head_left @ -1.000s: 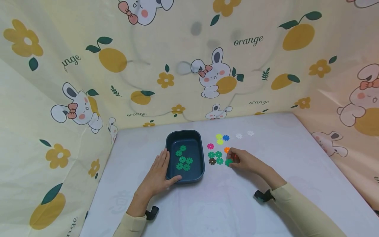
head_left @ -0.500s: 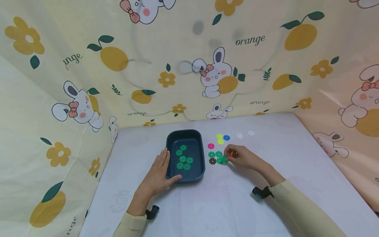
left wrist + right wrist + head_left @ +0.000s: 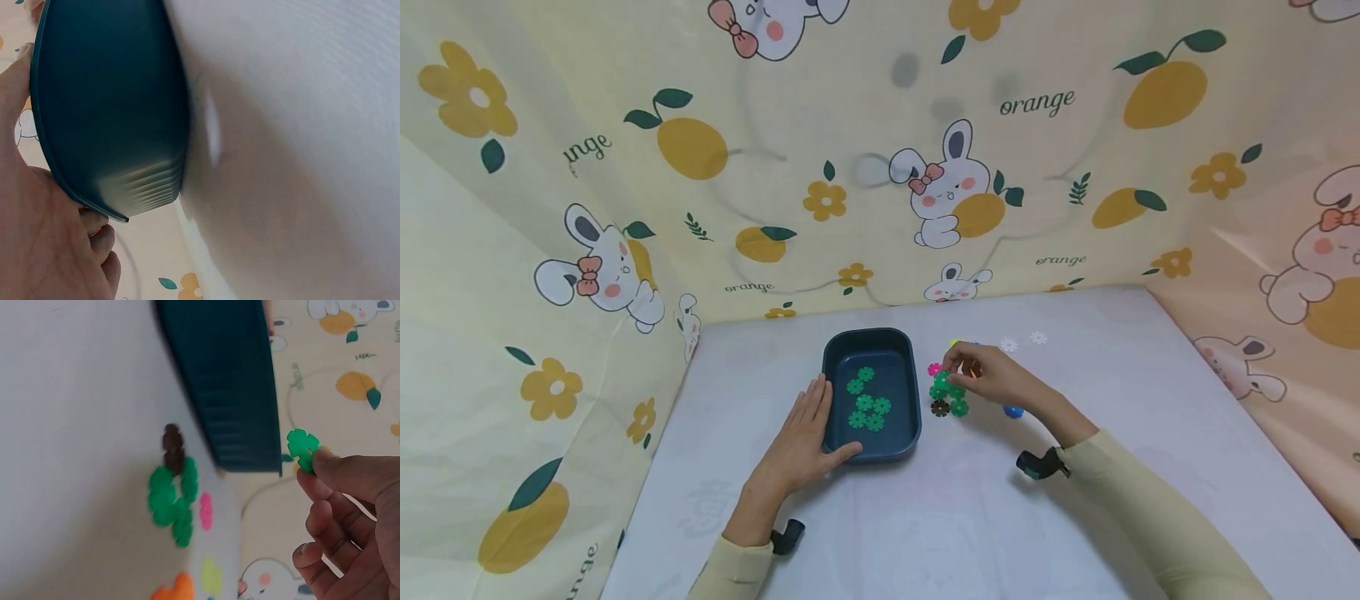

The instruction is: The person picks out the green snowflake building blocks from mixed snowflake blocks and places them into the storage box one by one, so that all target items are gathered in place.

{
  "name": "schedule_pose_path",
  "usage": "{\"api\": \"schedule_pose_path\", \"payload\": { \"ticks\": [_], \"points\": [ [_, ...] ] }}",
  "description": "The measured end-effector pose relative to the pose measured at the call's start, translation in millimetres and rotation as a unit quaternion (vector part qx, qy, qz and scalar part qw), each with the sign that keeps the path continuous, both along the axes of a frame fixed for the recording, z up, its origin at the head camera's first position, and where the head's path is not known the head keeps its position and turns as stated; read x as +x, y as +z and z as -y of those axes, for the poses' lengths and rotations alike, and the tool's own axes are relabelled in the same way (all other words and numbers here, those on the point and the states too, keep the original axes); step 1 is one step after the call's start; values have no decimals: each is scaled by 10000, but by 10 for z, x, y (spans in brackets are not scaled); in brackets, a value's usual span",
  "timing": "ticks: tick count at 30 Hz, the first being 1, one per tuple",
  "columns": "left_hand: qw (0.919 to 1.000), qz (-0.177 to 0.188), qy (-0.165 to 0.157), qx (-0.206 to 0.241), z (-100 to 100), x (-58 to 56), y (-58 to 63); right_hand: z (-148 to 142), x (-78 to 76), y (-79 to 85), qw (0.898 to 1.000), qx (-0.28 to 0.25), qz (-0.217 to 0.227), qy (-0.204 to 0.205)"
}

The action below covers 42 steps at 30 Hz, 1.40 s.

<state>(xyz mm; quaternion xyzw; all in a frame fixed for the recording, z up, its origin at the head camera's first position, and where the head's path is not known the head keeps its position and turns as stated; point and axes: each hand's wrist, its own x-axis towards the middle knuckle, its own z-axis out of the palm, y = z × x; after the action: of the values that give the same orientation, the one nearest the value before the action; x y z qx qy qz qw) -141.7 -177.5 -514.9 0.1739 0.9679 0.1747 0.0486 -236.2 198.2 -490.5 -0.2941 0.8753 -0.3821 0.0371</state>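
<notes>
Our right hand (image 3: 996, 375) pinches a green disc (image 3: 302, 447) above the bench (image 3: 925, 517), right of the tray (image 3: 891, 352); our left hand (image 3: 801, 442) lies straight-fingered along its left side. We should pinch lightly, clear the loose discs (image 3: 958, 407) and brace the tray.

Open air over tray (image 3: 889, 354), wall (image 3: 240, 434) facing right hand (image 3: 996, 377), left hand (image 3: 801, 442) blocking left side

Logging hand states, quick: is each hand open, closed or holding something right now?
Left hand: open, fingers straight, resting against the dark blue tray.
Right hand: holding a green flower-shaped piece, pinched at its edge.
</notes>
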Motion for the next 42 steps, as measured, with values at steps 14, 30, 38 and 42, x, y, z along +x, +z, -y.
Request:
{"api": "schedule_pose_path", "payload": {
  "ticks": [14,30,38,42],
  "points": [
    [10000,-3,23,-40,-1,-11,-10,436,-268,135,9979,-51,-69,639],
    [10000,28,-38,-56,19,-16,1,986,-485,21,9943,374,202,973],
    [10000,17,-58,-16,21,-11,0,1139,-574,-91,9916,705,316,1038],
    [10000,26,-60,-30,26,-12,-4,1203,-582,-108,9897,886,311,1082]
  ]
}}
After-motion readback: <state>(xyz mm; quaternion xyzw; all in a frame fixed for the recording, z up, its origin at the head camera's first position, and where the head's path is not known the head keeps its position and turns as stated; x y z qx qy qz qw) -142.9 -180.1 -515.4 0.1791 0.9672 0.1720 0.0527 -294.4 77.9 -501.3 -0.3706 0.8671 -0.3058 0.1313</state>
